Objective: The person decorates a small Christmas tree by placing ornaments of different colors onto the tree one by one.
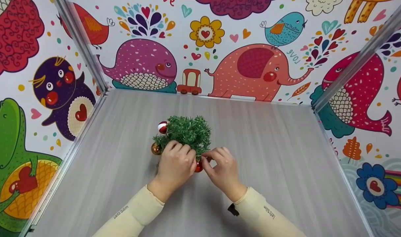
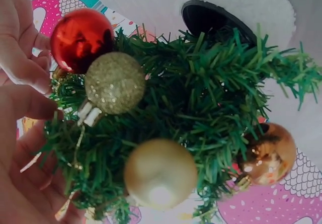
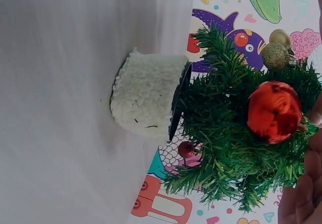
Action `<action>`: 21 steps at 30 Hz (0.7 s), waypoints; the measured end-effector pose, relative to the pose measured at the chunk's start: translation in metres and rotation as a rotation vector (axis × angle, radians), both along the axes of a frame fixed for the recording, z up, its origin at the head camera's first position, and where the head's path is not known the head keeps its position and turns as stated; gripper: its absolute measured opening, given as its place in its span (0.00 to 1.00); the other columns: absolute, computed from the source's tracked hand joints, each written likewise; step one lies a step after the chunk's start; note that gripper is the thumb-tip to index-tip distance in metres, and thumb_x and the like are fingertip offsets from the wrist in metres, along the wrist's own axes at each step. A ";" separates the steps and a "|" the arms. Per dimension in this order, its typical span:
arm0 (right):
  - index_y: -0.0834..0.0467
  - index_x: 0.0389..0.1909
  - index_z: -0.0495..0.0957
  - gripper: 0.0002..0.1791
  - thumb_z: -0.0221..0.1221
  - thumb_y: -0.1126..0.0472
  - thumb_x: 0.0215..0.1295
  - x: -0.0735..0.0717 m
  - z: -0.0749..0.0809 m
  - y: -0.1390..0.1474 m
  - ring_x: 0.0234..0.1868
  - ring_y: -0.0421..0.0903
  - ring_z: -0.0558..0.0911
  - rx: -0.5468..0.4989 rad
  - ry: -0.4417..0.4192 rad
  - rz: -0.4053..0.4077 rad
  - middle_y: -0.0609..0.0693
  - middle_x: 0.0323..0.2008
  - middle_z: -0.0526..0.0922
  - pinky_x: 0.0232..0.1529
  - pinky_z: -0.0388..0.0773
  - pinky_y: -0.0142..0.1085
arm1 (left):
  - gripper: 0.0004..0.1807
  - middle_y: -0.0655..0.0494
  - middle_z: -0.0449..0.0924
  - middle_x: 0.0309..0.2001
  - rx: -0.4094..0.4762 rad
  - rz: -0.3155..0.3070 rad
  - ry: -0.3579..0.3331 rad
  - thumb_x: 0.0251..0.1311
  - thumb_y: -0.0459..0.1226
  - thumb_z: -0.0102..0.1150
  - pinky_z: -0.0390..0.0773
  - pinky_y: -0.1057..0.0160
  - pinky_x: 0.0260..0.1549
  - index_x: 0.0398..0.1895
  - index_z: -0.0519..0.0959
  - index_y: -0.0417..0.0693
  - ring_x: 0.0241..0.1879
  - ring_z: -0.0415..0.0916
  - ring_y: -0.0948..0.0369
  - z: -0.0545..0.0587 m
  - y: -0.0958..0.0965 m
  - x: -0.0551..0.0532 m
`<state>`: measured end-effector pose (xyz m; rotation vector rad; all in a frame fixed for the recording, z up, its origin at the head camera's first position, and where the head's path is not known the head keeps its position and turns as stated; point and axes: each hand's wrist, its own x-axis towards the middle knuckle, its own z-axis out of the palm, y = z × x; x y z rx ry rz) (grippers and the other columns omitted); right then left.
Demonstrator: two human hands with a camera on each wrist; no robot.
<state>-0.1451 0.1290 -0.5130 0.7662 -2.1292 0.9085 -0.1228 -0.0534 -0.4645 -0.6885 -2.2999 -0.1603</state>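
A small artificial Christmas tree stands on the table, its white fuzzy pot showing in the right wrist view. My left hand holds the near left of the tree, fingers curled at the green tips. My right hand pinches a thin string with thumb and forefinger, beside a shiny red bauble. That bauble sits between both hands, against the branches. Near it in the left wrist view are a gold glitter bauble and a matte gold bauble. Fingers partly hide the string's ends.
A red-and-white bauble and a shiny copper-gold bauble hang on the tree's left side. A small red ball shows low on the branches. The grey table is bordered by printed cartoon walls and metal posts.
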 end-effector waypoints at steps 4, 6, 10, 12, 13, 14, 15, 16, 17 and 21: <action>0.50 0.31 0.85 0.03 0.65 0.61 0.61 0.000 0.001 -0.001 0.30 0.38 0.76 0.010 -0.024 -0.021 0.39 0.28 0.79 0.28 0.74 0.33 | 0.05 0.53 0.82 0.26 -0.001 0.021 -0.005 0.52 0.37 0.66 0.77 0.51 0.44 0.24 0.84 0.46 0.28 0.79 0.52 0.002 0.002 0.000; 0.50 0.31 0.85 0.03 0.65 0.62 0.61 0.000 0.001 0.000 0.29 0.39 0.76 0.018 -0.023 -0.026 0.39 0.27 0.79 0.27 0.75 0.34 | 0.05 0.53 0.81 0.26 0.005 0.026 -0.003 0.52 0.37 0.65 0.77 0.51 0.44 0.24 0.84 0.45 0.27 0.79 0.52 0.002 0.003 -0.001; 0.50 0.32 0.85 0.02 0.65 0.61 0.62 0.000 0.001 -0.001 0.30 0.39 0.76 0.040 -0.008 -0.042 0.40 0.27 0.79 0.28 0.75 0.33 | 0.05 0.52 0.81 0.25 0.008 0.031 0.004 0.53 0.37 0.65 0.77 0.51 0.43 0.24 0.84 0.45 0.27 0.79 0.52 0.002 0.004 -0.001; 0.50 0.32 0.84 0.03 0.64 0.62 0.62 -0.001 0.001 -0.001 0.30 0.39 0.76 0.047 0.002 -0.053 0.40 0.28 0.79 0.28 0.76 0.34 | 0.05 0.52 0.81 0.26 0.007 0.033 0.007 0.54 0.37 0.65 0.77 0.51 0.43 0.24 0.84 0.45 0.27 0.79 0.52 0.002 0.004 -0.001; 0.50 0.32 0.84 0.03 0.64 0.62 0.62 -0.001 0.002 -0.002 0.31 0.39 0.76 0.049 0.005 -0.059 0.41 0.28 0.79 0.29 0.76 0.34 | 0.05 0.52 0.81 0.26 0.007 0.032 0.007 0.54 0.37 0.64 0.77 0.51 0.43 0.25 0.84 0.45 0.27 0.79 0.51 0.002 0.004 -0.001; 0.49 0.33 0.84 0.03 0.64 0.62 0.62 -0.001 0.002 -0.002 0.31 0.40 0.76 0.048 0.007 -0.064 0.41 0.29 0.79 0.29 0.76 0.35 | 0.06 0.52 0.81 0.26 0.008 0.032 0.007 0.55 0.37 0.64 0.77 0.51 0.43 0.25 0.84 0.45 0.27 0.79 0.51 0.002 0.004 -0.001; 0.49 0.33 0.84 0.03 0.64 0.61 0.62 -0.001 0.002 -0.002 0.31 0.41 0.75 0.049 0.008 -0.070 0.41 0.29 0.79 0.29 0.76 0.35 | 0.06 0.52 0.81 0.26 0.010 0.031 0.007 0.55 0.37 0.64 0.77 0.51 0.43 0.25 0.84 0.45 0.27 0.79 0.51 0.002 0.004 -0.002; 0.49 0.33 0.84 0.03 0.64 0.61 0.62 -0.001 0.002 -0.002 0.32 0.41 0.75 0.049 0.005 -0.075 0.41 0.30 0.78 0.29 0.76 0.36 | 0.06 0.52 0.81 0.26 0.013 0.029 0.007 0.55 0.37 0.64 0.77 0.51 0.43 0.25 0.84 0.45 0.27 0.79 0.51 0.002 0.005 -0.002; 0.48 0.33 0.83 0.03 0.63 0.61 0.62 -0.001 0.001 -0.002 0.32 0.42 0.75 0.050 0.001 -0.079 0.42 0.31 0.78 0.29 0.76 0.37 | 0.06 0.52 0.81 0.26 0.014 0.028 0.009 0.56 0.37 0.63 0.77 0.51 0.43 0.25 0.84 0.45 0.27 0.79 0.51 0.002 0.005 -0.002; 0.49 0.34 0.83 0.02 0.62 0.59 0.64 -0.001 0.001 -0.001 0.38 0.45 0.77 0.042 -0.005 -0.076 0.45 0.40 0.80 0.30 0.77 0.39 | 0.06 0.51 0.81 0.25 0.024 0.025 0.014 0.56 0.37 0.63 0.77 0.51 0.43 0.24 0.83 0.45 0.26 0.78 0.51 0.001 0.005 -0.002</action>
